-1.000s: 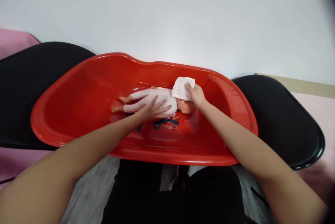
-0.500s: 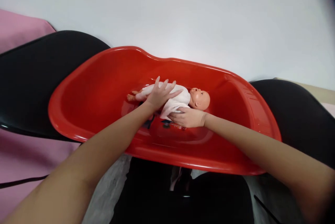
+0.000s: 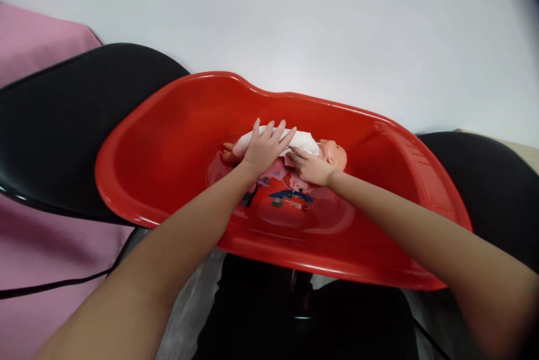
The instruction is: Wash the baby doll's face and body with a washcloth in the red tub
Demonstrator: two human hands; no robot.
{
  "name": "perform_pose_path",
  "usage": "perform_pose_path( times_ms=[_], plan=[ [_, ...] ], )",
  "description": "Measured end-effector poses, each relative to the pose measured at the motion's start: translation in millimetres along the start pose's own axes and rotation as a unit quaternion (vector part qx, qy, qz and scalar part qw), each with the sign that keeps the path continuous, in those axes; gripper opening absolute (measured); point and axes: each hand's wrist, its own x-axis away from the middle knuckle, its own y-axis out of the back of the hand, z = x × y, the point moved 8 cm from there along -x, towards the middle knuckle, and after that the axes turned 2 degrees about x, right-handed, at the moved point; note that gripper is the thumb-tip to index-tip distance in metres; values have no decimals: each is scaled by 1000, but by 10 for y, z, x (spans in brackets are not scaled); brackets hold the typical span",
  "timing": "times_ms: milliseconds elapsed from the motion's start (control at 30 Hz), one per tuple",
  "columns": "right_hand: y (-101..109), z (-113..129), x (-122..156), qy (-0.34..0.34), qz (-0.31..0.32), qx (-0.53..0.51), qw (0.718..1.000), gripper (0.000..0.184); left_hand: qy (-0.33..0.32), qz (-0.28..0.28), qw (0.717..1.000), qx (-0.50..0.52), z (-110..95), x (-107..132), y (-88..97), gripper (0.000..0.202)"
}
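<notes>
L hand (image 3: 264,147) flat, open on doll (image 3: 334,153), R hand (image 3: 310,168) grip unclear, legs hidden

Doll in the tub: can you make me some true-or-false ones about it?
1. The doll lies inside the red tub. True.
2. The left hand rests flat on the doll's body. True.
3. The doll's head points to the left. False: it points to the right.
4. The right hand is outside the tub. False: it is inside, touching the doll near its neck.
5. The doll wears white. True.
</notes>
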Motion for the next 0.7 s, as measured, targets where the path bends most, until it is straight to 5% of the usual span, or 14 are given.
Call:
perform_pose_path(
  times_ms=[167, 333, 467, 600, 700],
  plan=[
    [75, -200, 142, -30, -98, -160, 982, 71, -1, 17, 1000, 9, 37, 33, -5, 56],
    [38, -128, 125, -37, -83, -151, 984, 71, 67, 46, 997, -5, 231, 14, -99, 59],
    [75, 44, -244, -23, -53, -186, 981, 57, 76, 58, 995, -21, 276, 21, -114, 58],
    [10, 112, -781, -51, -84, -363, 927, 41, 78, 68, 994, -34, 264, 11, -93, 56],
    [-217, 15, -1067, -123, -110, -384, 909, 43, 75, 69, 994, -43, 252, -11, -81, 55]
  ],
)
